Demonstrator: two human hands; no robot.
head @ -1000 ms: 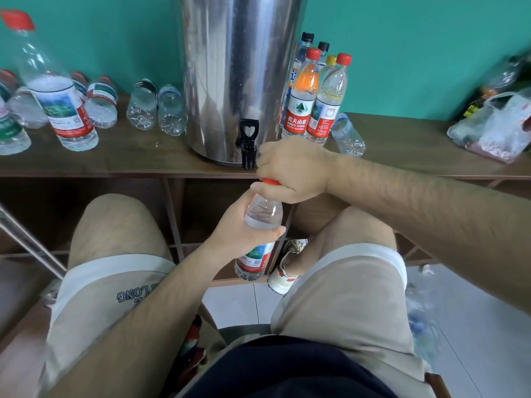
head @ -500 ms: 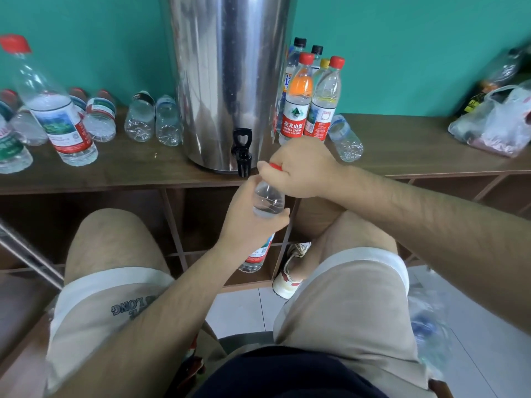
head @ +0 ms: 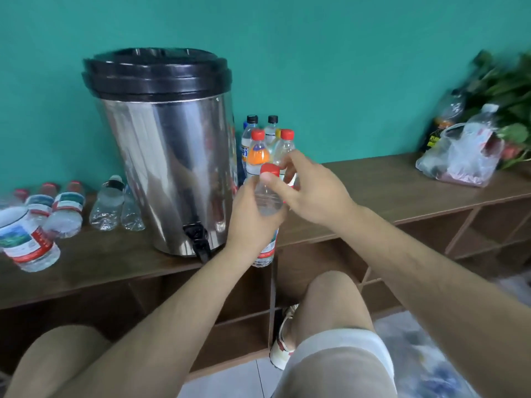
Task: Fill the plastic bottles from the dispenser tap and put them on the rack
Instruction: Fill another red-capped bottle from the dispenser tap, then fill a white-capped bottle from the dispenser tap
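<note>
A clear plastic bottle (head: 269,200) with a red cap (head: 270,169) and a red label is held upright over the rack's front edge, just right of the dispenser tap (head: 198,237). My left hand (head: 250,218) grips the bottle round its body. My right hand (head: 311,193) is beside the bottle's top, its thumb against the neck under the cap and its fingers spread loosely behind. The steel dispenser (head: 172,168) with a black lid stands on the wooden rack (head: 402,193). Several capped bottles (head: 258,152) stand upright behind my hands.
Several empty bottles (head: 109,206) lie on the rack left of the dispenser, with a labelled one (head: 27,241) nearest the front edge. A plastic bag (head: 459,162) and plants sit at the far right. My knees and a shoe (head: 283,351) are below the rack's open compartments.
My hands have lifted the bottle from below the tap up to rack-top height, to the right of the tap. My right hand has loosened from the cap. The camera tilted upward.
</note>
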